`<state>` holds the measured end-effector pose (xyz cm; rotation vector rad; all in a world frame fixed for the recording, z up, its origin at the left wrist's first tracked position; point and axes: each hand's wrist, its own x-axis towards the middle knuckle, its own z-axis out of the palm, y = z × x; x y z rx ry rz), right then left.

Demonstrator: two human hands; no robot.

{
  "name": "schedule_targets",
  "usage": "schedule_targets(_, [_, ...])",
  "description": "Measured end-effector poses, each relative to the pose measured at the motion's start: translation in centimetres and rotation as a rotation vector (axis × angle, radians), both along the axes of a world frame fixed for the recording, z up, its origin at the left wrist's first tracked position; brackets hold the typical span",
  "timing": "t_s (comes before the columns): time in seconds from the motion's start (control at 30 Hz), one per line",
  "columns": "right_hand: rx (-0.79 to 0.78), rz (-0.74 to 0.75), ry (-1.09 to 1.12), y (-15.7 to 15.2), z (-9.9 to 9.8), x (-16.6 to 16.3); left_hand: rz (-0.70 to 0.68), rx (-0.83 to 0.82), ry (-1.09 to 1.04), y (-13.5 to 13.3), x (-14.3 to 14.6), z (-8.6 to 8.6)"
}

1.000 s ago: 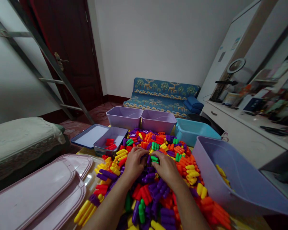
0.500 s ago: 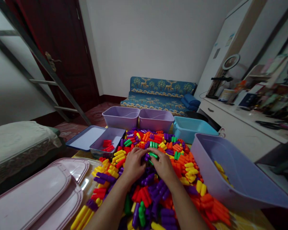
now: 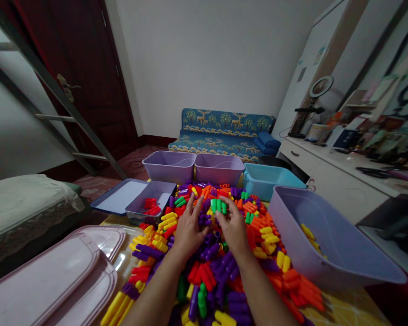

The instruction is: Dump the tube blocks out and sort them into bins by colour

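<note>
A wide heap of bullet-shaped plastic building blocks in purple, red, orange, yellow and green spreads beneath both my hands. My right hand pinches a row of green blocks between thumb and fingers, just above the middle of the heap. To its left, my left hand has its fingers stretched forward and apart, with nothing in them. Purple blocks lie between the two hands. Whether the left fingertips touch the blocks beneath is hard to tell.
Two lilac bins and a blue bin line the far side. A larger lilac bin at right holds yellow blocks. A clear box with red blocks stands left, its lid beside it. Pink lids lie at near left.
My hands, close together before, have moved apart. The left fingers have straightened and spread. The green blocks have come up in my right hand and show more fully. The view has shifted slightly.
</note>
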<state>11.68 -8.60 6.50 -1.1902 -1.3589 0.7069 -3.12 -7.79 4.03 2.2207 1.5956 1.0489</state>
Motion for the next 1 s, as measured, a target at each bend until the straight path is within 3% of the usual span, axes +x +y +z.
schedule_targets(0.1, [0.016, -0.093, -0.036, -0.1, 0.4, 0.4, -0.019, -0.005, 0.025, 0.0, 0.0, 0.1])
schedule_targets(0.27, [-0.142, -0.036, -0.311, 0.3, -0.1, 1.5, -0.07, -0.03, 0.13, -0.1, -0.1, 0.6])
schedule_targets(0.37, [-0.093, -0.073, -0.311, 0.3, -0.2, 1.6, -0.056, -0.026, 0.125, -0.2, -0.1, 0.7])
schedule_targets(0.47, [-0.127, -0.004, -0.357, 0.3, -0.1, 1.6, -0.047, -0.037, 0.118, -0.2, -0.1, 0.8])
schedule_targets(0.63, [-0.062, -0.002, -0.241, 0.4, -0.1, 1.6, -0.059, -0.035, 0.119, 0.0, -0.1, 0.6])
schedule_targets(0.87, [-0.166, 0.092, -0.349, 0.4, -0.3, 1.9, -0.055, -0.04, 0.136, -0.1, -0.2, 0.5])
schedule_targets(1.0, [-0.179, 0.075, -0.339, 0.2, -0.3, 1.7, -0.015, -0.06, 0.204, -0.4, 0.3, 1.3])
